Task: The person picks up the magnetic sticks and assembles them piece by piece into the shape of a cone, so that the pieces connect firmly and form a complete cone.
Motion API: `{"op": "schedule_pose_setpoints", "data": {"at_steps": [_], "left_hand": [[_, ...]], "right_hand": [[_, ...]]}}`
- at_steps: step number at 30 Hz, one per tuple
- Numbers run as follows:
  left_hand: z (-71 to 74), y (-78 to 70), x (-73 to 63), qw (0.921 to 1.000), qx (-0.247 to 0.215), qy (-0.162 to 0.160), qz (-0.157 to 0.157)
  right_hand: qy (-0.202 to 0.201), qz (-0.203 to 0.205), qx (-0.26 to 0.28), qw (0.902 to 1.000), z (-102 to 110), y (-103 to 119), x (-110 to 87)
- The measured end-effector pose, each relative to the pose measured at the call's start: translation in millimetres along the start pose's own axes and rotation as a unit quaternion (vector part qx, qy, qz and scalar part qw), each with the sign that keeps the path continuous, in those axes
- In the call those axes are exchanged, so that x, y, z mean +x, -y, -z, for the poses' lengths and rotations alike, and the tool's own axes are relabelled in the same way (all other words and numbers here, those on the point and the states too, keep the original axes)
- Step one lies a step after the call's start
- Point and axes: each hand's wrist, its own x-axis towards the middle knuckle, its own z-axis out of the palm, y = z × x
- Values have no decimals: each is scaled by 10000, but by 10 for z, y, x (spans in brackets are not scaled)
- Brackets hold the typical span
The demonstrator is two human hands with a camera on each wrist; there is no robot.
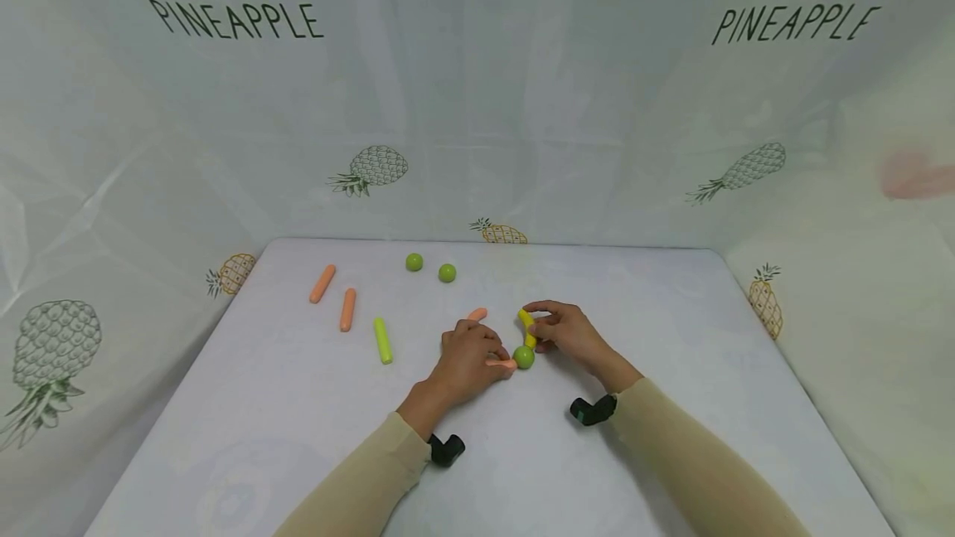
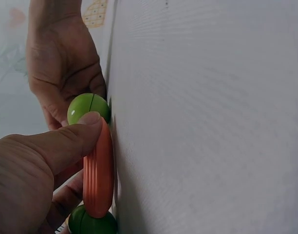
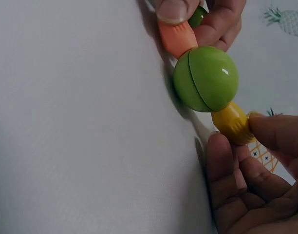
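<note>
Near the middle of the table, my left hand (image 1: pixel 470 359) pinches an orange toy rod (image 2: pixel 98 180) between thumb and fingers. One end of this rod meets a glossy green ball (image 3: pixel 206 78). On the ball's other side sits a curved yellow rod (image 3: pixel 230 122), gripped by the thumb and fingers of my right hand (image 1: pixel 570 334). A second green ball (image 2: pixel 93 222) shows at the opposite end of the orange rod, partly behind my left fingers. Beyond the left hand, another orange piece (image 1: pixel 477 314) sticks out, its near part hidden by that hand.
Two orange rods (image 1: pixel 322 283) (image 1: pixel 347 310) and a lime-green rod (image 1: pixel 383 341) lie to the left on the white table (image 1: pixel 224 429). Two green balls (image 1: pixel 414 262) (image 1: pixel 447 273) rest toward the back edge. A pineapple-print sheet (image 1: pixel 477 89) hangs behind.
</note>
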Motion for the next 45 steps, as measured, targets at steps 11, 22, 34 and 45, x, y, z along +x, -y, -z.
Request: {"op": "schedule_pose_setpoints", "data": {"at_steps": [11, 22, 34, 45], "left_hand": [[-73, 8, 5, 9996, 172, 24, 205], [-87, -30, -85, 9993, 259, -217, 135], [-101, -51, -115, 9993, 117, -309, 191], [-102, -49, -104, 9991, 149, -319, 244]], "right_hand": [[-398, -133, -196, 9989, -105, 17, -15], [-949, 15, -942, 9910, -248, 62, -12], [-1181, 142, -1660, 9789, -311, 58, -1], [-1257, 203, -1851, 9744, -318, 64, -16]]}}
